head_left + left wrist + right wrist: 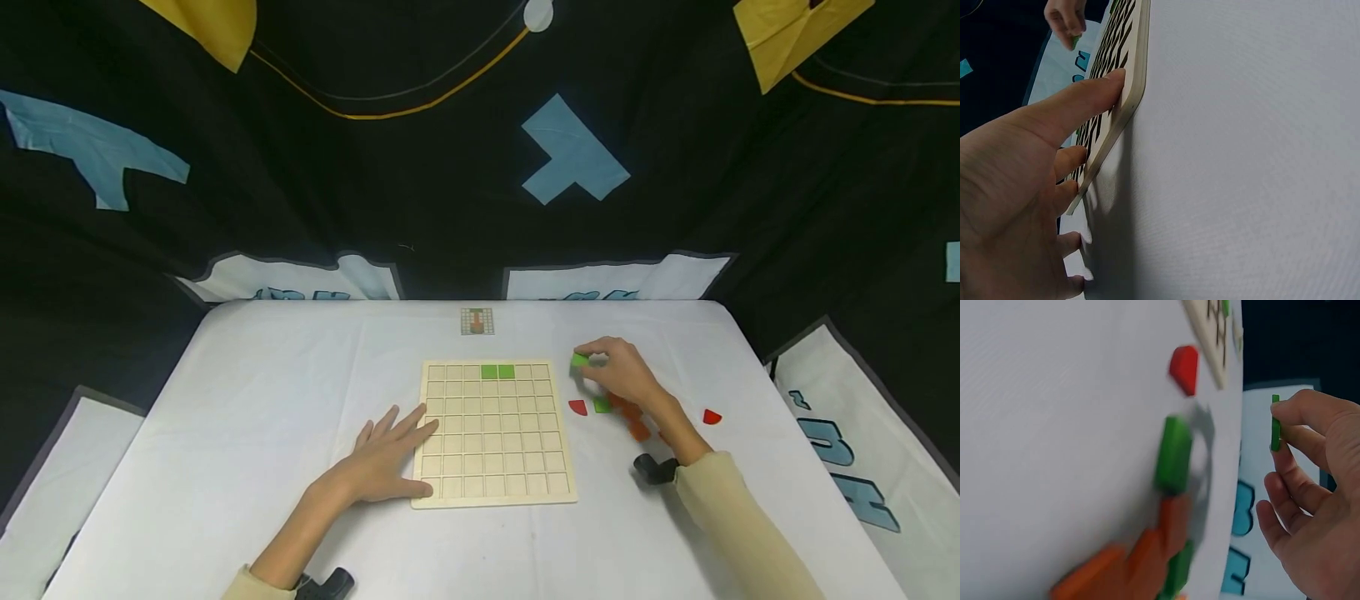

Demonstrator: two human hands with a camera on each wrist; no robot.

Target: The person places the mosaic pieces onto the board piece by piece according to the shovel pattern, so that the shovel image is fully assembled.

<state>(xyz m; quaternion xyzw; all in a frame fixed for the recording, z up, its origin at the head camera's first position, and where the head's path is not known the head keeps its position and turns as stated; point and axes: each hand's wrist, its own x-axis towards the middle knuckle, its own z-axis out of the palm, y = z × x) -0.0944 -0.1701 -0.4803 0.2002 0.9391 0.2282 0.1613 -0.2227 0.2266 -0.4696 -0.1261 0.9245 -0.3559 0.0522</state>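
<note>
We see a black cloth backdrop [360, 192] behind a white-covered table [247, 400]. On the table we find a pale grid board [491, 463] of square cells, lying flat. At its left edge we see the left hand [386, 458], fingers spread wide, thumb and fingertips resting on the border without gripping it. To the right of the board, the right hand [622, 371] is raised, its thumb and fingers in a narrow pinch. Beyond the far edge we spot a small pattern card [477, 322]. Under the right hand we make out orange pieces [639, 430] and, just beside them, a loose green tile [602, 405]. Red quarter-round pieces [577, 407] lie on either side of this cluster. Two green squares [489, 372] sit side by side in the board's far row. We see the held green tile [580, 361] between the right fingertips, above the table.
</note>
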